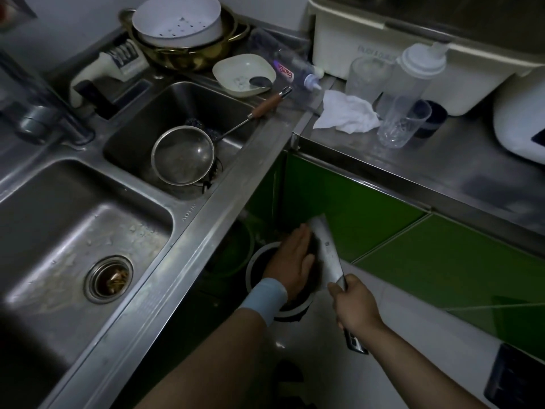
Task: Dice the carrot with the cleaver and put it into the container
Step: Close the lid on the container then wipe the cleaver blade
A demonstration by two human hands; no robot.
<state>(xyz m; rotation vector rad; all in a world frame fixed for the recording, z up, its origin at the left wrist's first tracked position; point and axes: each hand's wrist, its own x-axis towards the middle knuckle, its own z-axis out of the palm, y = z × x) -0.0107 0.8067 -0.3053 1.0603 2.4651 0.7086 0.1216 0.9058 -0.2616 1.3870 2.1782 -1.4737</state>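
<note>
My right hand (355, 305) grips the handle of a steel cleaver (328, 252), whose blade is tilted over a round white-rimmed bin (256, 262) on the floor below the counter corner. My left hand (292, 261), with a pale blue wristband, lies flat with fingers together against the blade's face, over the bin's dark opening. No carrot or carrot pieces can be made out in the dim light. The bin's inside is dark and partly hidden by my left hand.
A double steel sink (73, 231) fills the left, with a strainer (182, 156) in the smaller basin. Bowls (243, 73), a white cloth (346, 115), clear cups (401, 125) and a white box (368, 33) stand on the counter. Green cabinet doors (413, 249) flank the bin.
</note>
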